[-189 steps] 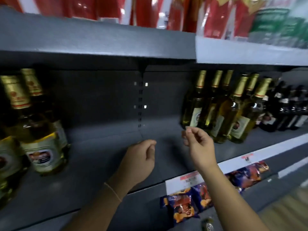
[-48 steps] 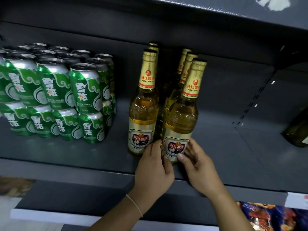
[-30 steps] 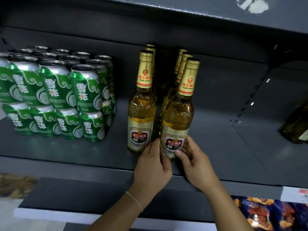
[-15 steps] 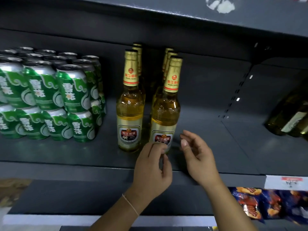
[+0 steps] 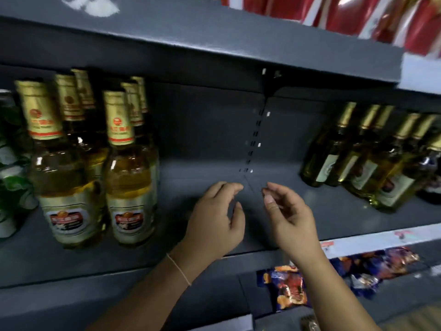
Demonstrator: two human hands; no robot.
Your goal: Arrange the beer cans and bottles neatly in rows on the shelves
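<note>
Both hands have let go of the front amber bottle [image 5: 130, 177] and moved right. Now the left hand [image 5: 214, 223] and right hand [image 5: 290, 216] hover over the bare shelf [image 5: 191, 182], each grip loosely spread and holding nothing. That bottle stands upright beside its neighbour [image 5: 64, 173]; green cans [image 5: 12, 177] sit far left, green bottles [image 5: 372, 158] at right, well apart.

Your single head-worn camera looks forward and slightly down from close range at the dark shelf [image 5: 214, 177], its wide angle catching the shelf above and the one below.
</note>
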